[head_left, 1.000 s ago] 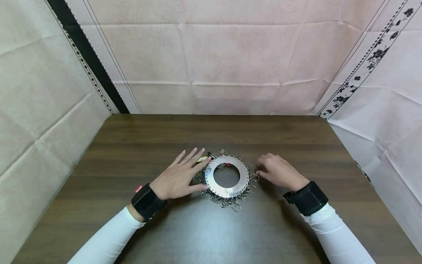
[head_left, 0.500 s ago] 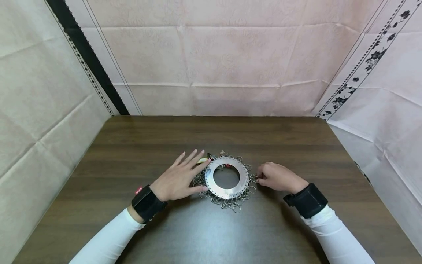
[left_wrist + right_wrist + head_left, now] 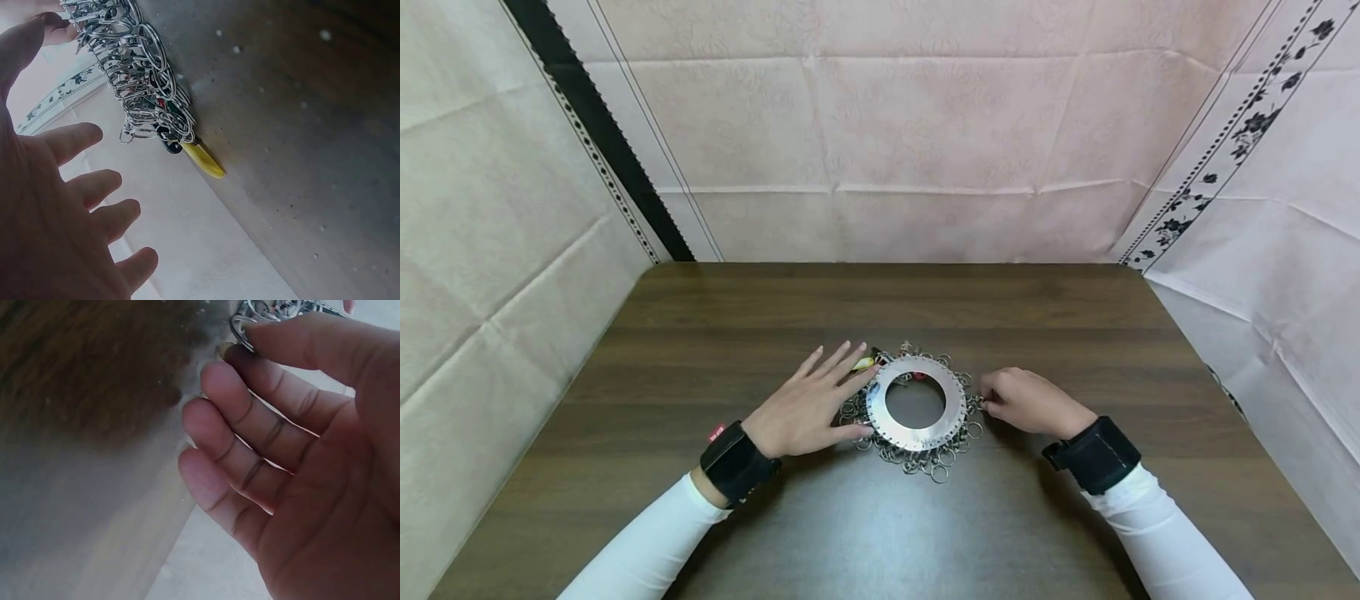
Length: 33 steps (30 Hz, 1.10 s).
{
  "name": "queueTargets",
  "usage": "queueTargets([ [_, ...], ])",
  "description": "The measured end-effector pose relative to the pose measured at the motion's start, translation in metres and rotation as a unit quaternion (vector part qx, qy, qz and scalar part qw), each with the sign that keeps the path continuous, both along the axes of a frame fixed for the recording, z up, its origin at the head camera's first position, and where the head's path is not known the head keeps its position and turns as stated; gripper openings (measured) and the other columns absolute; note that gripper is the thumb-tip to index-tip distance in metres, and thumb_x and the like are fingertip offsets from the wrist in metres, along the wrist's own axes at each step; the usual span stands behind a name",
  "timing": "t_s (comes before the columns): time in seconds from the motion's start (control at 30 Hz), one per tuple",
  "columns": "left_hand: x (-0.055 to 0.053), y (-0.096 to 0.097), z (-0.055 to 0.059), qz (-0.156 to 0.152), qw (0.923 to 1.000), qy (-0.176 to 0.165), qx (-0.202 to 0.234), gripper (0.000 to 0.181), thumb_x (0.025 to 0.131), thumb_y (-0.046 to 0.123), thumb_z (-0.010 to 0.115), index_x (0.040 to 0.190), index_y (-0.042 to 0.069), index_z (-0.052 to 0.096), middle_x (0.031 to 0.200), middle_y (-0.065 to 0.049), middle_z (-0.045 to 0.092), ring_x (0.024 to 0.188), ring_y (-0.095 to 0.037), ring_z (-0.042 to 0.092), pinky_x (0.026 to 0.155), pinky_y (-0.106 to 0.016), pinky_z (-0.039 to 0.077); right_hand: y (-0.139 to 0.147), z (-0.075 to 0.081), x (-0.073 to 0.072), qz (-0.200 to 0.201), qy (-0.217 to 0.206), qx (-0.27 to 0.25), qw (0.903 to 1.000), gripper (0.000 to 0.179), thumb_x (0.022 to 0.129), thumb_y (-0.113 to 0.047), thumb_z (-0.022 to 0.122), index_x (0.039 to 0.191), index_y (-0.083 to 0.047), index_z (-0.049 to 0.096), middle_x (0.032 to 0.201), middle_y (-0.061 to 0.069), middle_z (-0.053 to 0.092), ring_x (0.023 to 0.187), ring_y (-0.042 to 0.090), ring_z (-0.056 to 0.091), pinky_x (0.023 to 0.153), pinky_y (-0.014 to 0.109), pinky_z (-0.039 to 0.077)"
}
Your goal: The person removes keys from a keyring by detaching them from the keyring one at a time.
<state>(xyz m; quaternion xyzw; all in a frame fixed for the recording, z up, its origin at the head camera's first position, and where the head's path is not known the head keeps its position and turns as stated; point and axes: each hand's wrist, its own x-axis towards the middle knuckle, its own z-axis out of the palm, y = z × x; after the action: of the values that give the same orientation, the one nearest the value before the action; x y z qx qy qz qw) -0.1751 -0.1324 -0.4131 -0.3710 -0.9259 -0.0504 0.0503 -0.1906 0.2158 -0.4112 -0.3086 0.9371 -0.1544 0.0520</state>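
Note:
A flat silver metal ring plate (image 3: 880,408) lies on the table, its rim crowded with small metal key rings (image 3: 938,473). My left hand (image 3: 808,404) is spread at its left side, thumb and index fingertips right at the plate's edge. At the right side my right hand (image 3: 1033,402) pinches a key ring (image 3: 239,328) between thumb and index finger; the other fingers are loosely bent. Beside the left fingertips a yellow piece (image 3: 205,160) pokes out from under the rings, with something black next to it.
The brown wooden table (image 3: 737,308) extends around the plate. Pale cloth (image 3: 925,125) hangs behind its far edge and on both sides. Black bands (image 3: 1092,454) wrap both wrists.
My right hand has come down slightly toward me, and its thumb and index finger have closed on a key ring at the plate's right side. The left hand and the plate stay nearly still.

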Motion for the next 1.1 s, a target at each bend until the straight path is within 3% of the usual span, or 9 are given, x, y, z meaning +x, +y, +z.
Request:
queueTargets([
  [0.23, 0.001, 0.000, 0.001, -0.003, 1.0000, 0.001, 0.002, 0.083, 0.088, 0.072, 0.041, 0.153, 0.022, 0.028, 0.161, -0.010, 0.016, 0.146, -0.027, 0.010, 0.116, -0.053, 0.008, 0.001, 0.000, 0.000, -0.012, 0.016, 0.000, 0.9998, 0.012, 0.087, -0.006, 0.059, 0.078, -0.013, 0.061, 0.069, -0.006, 0.053, 0.061, 0.008, 0.045, 0.058, 0.026, 0.042],
  [0.57, 0.001, -0.001, 0.001, -0.002, 1.0000, -0.002, 0.003, 0.082, 0.088, 0.071, 0.041, 0.152, 0.021, 0.030, 0.161, -0.006, 0.011, 0.147, -0.025, 0.007, 0.116, -0.053, 0.007, 0.003, 0.014, 0.003, -0.033, 0.049, -0.043, 0.9973, 0.008, 0.091, -0.008, 0.059, 0.086, -0.011, 0.064, 0.074, -0.006, 0.058, 0.064, 0.007, 0.049, 0.060, 0.028, 0.045],
  [0.8, 0.001, -0.002, 0.000, -0.002, 1.0000, 0.000, 0.002, 0.083, 0.087, 0.071, 0.043, 0.152, 0.020, 0.031, 0.160, -0.010, 0.018, 0.146, -0.029, 0.011, 0.115, -0.054, 0.007, 0.003, 0.020, 0.004, -0.029, 0.073, -0.067, 0.9947, 0.008, 0.094, -0.012, 0.058, 0.087, -0.010, 0.063, 0.074, -0.004, 0.060, 0.062, 0.007, 0.047, 0.058, 0.028, 0.043],
  [1.1, 0.001, -0.002, 0.002, -0.002, 1.0000, -0.001, 0.000, 0.083, 0.088, 0.070, 0.044, 0.153, 0.022, 0.029, 0.161, -0.005, 0.012, 0.147, -0.025, 0.006, 0.116, -0.053, 0.007, 0.000, 0.029, 0.005, -0.004, 0.100, -0.089, 0.9910, 0.007, 0.093, -0.015, 0.060, 0.090, -0.013, 0.066, 0.083, -0.007, 0.059, 0.072, 0.006, 0.052, 0.065, 0.028, 0.048],
])
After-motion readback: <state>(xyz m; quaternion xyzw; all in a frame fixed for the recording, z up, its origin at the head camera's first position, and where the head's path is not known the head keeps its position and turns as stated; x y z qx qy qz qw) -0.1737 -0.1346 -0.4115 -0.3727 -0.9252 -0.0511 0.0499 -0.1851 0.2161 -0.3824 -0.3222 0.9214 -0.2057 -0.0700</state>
